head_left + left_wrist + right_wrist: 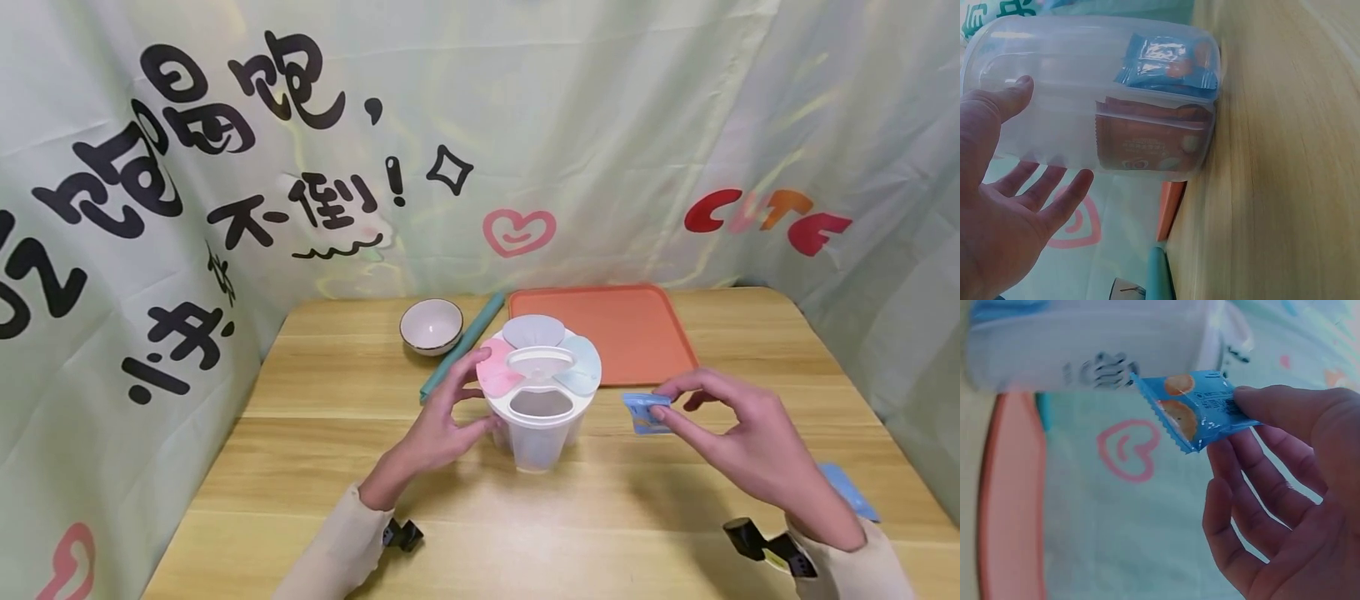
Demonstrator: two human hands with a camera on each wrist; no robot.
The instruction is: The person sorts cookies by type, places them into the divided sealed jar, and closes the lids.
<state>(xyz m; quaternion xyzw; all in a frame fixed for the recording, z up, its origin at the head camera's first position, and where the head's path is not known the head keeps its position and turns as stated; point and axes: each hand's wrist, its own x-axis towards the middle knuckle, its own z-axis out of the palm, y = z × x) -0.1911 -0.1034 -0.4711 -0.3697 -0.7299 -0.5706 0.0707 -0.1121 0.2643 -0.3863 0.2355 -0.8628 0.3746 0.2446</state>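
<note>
A clear plastic divided container (537, 450) stands upright on the table, its white lid fitted with pink, grey and pale blue flaps. The front flap (542, 362) is raised over an open compartment. My left hand (448, 425) holds the container's left side between thumb and fingers. Through the wall, the left wrist view shows a blue packet (1166, 65) and a brown packet (1150, 140) lying at the bottom in separate compartments. Right of the container, my right hand (742, 429) pinches a small blue biscuit packet (1194, 409) between thumb and finger, apart from the container.
Behind the container lies an orange-red tray (637, 333). A white bowl (431, 325) and a teal rolled item (468, 342) are at the back left. Another blue packet (851, 492) lies on the table (570, 533) beside my right wrist. A printed curtain (600, 125) hangs around the table.
</note>
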